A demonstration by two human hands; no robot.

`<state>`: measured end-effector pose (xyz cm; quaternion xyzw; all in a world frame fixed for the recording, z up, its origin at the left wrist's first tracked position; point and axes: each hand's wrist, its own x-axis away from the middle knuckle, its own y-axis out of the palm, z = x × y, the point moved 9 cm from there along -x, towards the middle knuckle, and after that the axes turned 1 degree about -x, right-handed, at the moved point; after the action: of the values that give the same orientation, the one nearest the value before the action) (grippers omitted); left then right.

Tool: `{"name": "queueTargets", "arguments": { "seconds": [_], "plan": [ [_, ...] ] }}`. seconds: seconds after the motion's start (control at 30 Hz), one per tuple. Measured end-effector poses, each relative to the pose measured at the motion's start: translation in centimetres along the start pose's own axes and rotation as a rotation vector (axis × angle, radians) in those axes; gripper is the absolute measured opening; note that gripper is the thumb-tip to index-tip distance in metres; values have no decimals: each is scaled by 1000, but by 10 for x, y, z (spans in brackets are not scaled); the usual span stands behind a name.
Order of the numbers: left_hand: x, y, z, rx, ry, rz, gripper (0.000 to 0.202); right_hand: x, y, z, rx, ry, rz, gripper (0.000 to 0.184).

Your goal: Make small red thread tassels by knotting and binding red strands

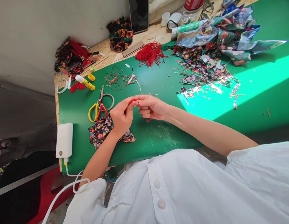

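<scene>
A red cord [134, 100] is pinched between my two hands above the green table mat. My left hand [123, 115] grips it between thumb and fingers. Touching the left fingertips, my right hand [155, 107] is closed on the same cord, and a small red loop [148, 119] hangs below its fingers. Under my left wrist lies a dark floral cloth piece [101, 131], partly hidden. Scissors [98, 109] with one yellow and one red handle rest just left of my hands, near a grey ring of wire or tape.
Behind my hands lie loose threads [116, 79] and a red thread bundle [151, 54]. A glue stick [85, 82] lies at left, above a white power bank [64, 140] with a cable. Floral scraps [205, 67] spread at right. A phone [139, 14] leans on the wall.
</scene>
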<state>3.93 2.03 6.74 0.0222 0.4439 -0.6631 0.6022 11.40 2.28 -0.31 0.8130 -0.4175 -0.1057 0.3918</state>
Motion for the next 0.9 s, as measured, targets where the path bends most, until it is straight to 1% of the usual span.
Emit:
{"name": "queueTargets", "arguments": {
  "seconds": [0.1,0.2,0.3,0.37,0.47,0.53,0.6,0.7,0.77,0.83,0.9],
  "plan": [
    [1,3,-16,187,-209,-4,27,0,0,-4,58,-58,33,34],
    [5,9,-30,364,-387,-6,29,-1,-1,-6,134,-147,89,39],
    [9,16,-37,528,-503,-3,29,0,-7,-10,221,-280,199,39],
    [10,19,-40,603,-536,5,28,2,-11,-13,272,-360,269,39],
    [9,18,-41,595,-528,24,28,3,-12,-14,306,-395,309,41],
    [7,13,-40,493,-491,37,28,3,-11,-14,303,-379,305,44],
    [4,5,-34,325,-415,39,28,3,-8,-13,263,-358,298,47],
    [-3,-4,-19,40,-254,22,28,3,-6,-7,118,-291,283,49],
    [-5,-5,-11,-80,-175,1,28,1,-4,1,-8,-216,256,49],
    [-7,-4,-8,-136,-143,-17,28,-1,-1,11,-117,-143,228,49],
    [-8,-3,-8,-165,-137,-26,29,-1,1,17,-163,-115,223,45]
  ]
}}
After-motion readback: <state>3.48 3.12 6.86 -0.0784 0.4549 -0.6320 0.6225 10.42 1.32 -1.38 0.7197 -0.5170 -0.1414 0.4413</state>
